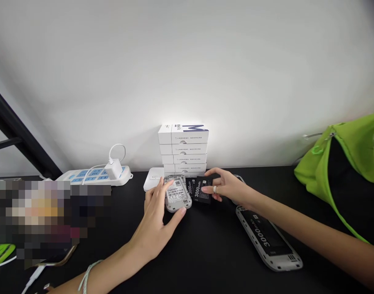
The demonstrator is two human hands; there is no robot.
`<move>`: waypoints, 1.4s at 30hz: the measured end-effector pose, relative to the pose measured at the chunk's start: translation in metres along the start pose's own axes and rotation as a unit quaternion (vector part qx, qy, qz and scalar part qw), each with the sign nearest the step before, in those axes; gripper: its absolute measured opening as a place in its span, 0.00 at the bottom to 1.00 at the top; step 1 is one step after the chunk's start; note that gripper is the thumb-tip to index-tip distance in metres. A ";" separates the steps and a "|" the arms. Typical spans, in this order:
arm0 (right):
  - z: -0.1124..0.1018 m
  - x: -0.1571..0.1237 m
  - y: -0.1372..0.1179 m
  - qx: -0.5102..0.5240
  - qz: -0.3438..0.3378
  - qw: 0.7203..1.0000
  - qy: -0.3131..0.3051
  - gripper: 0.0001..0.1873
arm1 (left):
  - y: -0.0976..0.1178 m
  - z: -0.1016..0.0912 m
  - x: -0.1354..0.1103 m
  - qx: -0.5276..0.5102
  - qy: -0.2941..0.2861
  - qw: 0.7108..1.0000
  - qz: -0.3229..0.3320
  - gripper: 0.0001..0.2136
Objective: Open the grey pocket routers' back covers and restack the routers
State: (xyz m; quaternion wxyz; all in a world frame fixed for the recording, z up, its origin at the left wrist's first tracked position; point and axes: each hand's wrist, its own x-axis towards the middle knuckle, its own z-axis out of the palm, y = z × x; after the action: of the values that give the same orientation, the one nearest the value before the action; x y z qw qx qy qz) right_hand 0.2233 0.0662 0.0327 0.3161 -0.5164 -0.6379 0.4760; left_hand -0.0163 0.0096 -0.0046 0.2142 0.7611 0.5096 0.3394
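Observation:
My left hand (162, 216) rests around a grey device casing (178, 197), with fingers along its left side and the thumb at its near edge. A label with print and a square code shows in the casing's open back. Just right of it, my right hand (223, 185) pinches a flat black battery (202, 192) marked 3000mAh between thumb and fingers. Another black battery (190, 187) lies partly behind that one. Nearer my right forearm is a second grey casing (285, 261) with a 3000mAh battery (263, 234) seated in it.
Several white boxes (190, 149) are stacked against the wall. A white device (150, 179) lies left of them. On the left are a power strip (125, 176) with a white charger (113, 169) and a blurred-out area. A green bag (315, 171) stands at the right.

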 end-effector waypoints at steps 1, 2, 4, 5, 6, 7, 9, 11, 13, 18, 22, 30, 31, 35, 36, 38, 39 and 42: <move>0.001 0.005 0.002 -0.005 -0.003 1.000 0.004 0.28 | 0.000 0.000 0.000 -0.003 -0.005 1.000 -0.001 0.23; 0.003 0.010 0.004 -0.012 -0.005 1.000 0.008 0.29 | -0.001 0.001 0.001 -0.007 -0.009 1.000 -0.002 0.22; 0.007 0.019 0.007 -0.034 -0.010 0.999 0.020 0.30 | -0.003 0.002 0.002 -0.007 -0.015 1.000 -0.002 0.22; 0.009 0.022 0.009 -0.049 -0.012 0.998 0.026 0.30 | -0.004 0.002 0.002 -0.005 -0.016 1.000 -0.001 0.23; 0.011 0.025 0.011 -0.064 -0.013 0.997 0.032 0.30 | -0.005 0.003 0.003 -0.003 -0.016 1.000 -0.001 0.23; 0.012 0.026 0.013 -0.080 -0.016 0.996 0.038 0.29 | -0.007 0.003 0.003 -0.001 -0.016 1.000 -0.001 0.23; 0.011 0.025 0.013 -0.107 -0.031 0.993 0.041 0.27 | -0.010 0.004 0.004 0.005 -0.017 1.000 -0.004 0.24; 0.004 0.017 0.010 -0.131 -0.057 0.989 0.038 0.25 | -0.012 0.005 0.004 0.012 -0.017 1.000 -0.007 0.24; -0.010 0.005 0.003 -0.210 -0.101 0.972 0.040 0.23 | -0.011 0.006 0.003 0.029 -0.013 0.999 -0.007 0.25; -0.054 -0.023 -0.003 -0.450 -0.050 0.891 -0.021 0.35 | 0.002 0.004 -0.005 0.108 0.016 0.991 0.079 0.25; -0.070 -0.026 0.012 -0.471 0.070 0.876 -0.071 0.56 | 0.011 0.003 -0.012 0.141 0.012 0.978 0.155 0.25; -0.078 -0.007 0.035 -0.430 0.005 0.903 -0.009 0.55 | 0.016 0.002 -0.016 0.141 0.001 0.972 0.189 0.27; -0.078 -0.005 0.037 -0.425 0.001 0.905 0.008 0.54 | 0.016 0.001 -0.017 0.135 0.001 0.969 0.207 0.26; -0.072 -0.007 0.032 -0.402 -0.018 0.913 0.061 0.47 | 0.018 -0.001 -0.019 0.103 -0.003 0.953 0.283 0.23; -0.068 -0.011 0.026 -0.394 -0.026 0.916 0.068 0.45 | 0.019 -0.002 -0.020 0.094 -0.012 0.951 0.295 0.23; -0.056 -0.026 0.010 -0.377 -0.046 0.922 0.070 0.41 | 0.021 -0.003 -0.021 0.084 -0.039 0.950 0.297 0.22; -0.048 -0.035 0.000 -0.369 -0.054 0.926 0.059 0.40 | 0.022 -0.003 -0.021 0.083 -0.054 0.954 0.284 0.23; -0.017 -0.066 -0.021 -0.347 -0.071 0.935 -0.035 0.40 | 0.025 -0.001 -0.024 0.072 -0.096 0.970 0.210 0.33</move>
State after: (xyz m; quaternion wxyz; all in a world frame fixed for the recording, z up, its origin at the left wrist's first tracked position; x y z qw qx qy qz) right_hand 0.2482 0.0077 0.0635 0.1272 -0.5303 -0.8090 0.2194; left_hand -0.0071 -0.0217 0.0055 0.1303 0.8935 0.3384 0.2649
